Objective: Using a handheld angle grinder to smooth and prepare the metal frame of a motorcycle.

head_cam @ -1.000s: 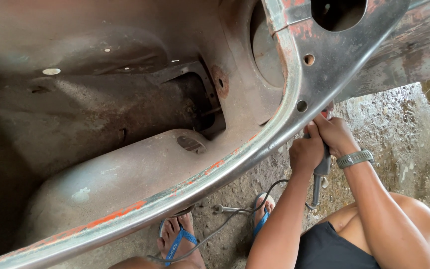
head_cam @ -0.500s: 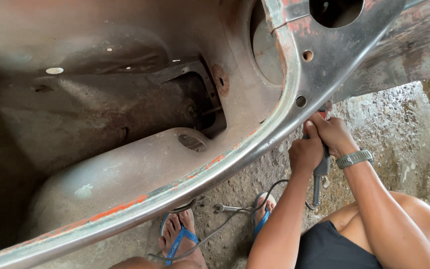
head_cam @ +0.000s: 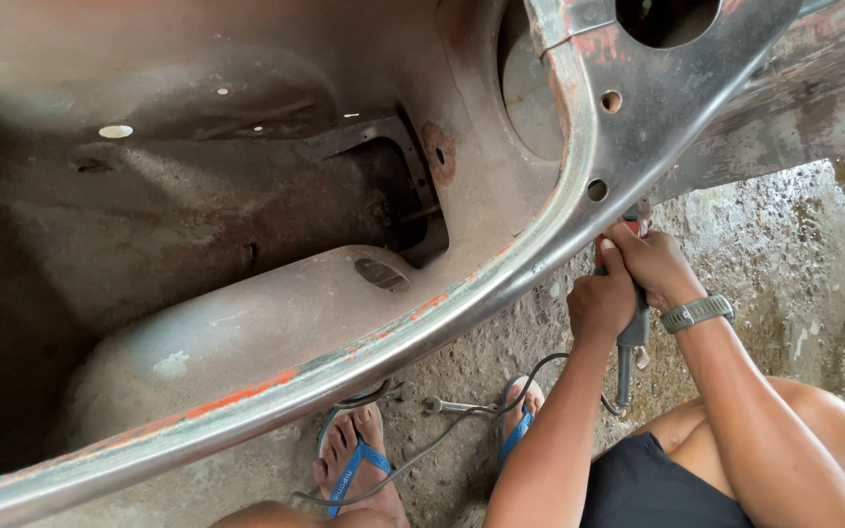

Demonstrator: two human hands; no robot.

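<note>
My 2 feet sit nearest to me in blue flip-flops (head_cam: 354,460) on the rough concrete floor (head_cam: 814,254), with a thin dark cable (head_cam: 462,420) looping between them and a small metal tool (head_cam: 457,405) lying on the ground just past my toes. Above my knees, my left hand (head_cam: 600,303) is clenched around the body of a grey power tool (head_cam: 632,337), whose handle hangs down toward the cable. My right hand (head_cam: 655,264), with a grey watch (head_cam: 696,313) on its wrist, is wrapped over the top of the same tool, just beside my left hand and touching it. The tool's head is pressed up under the curved metal rim (head_cam: 540,264) of a stripped, rusty vehicle body shell (head_cam: 246,196); I cannot see its tip. The rim shows streaks of orange paint, and 2 small round holes (head_cam: 611,101) sit in the panel right above my hands. Farther off, the shell's hollow interior is dark, bare and dusty.
</note>
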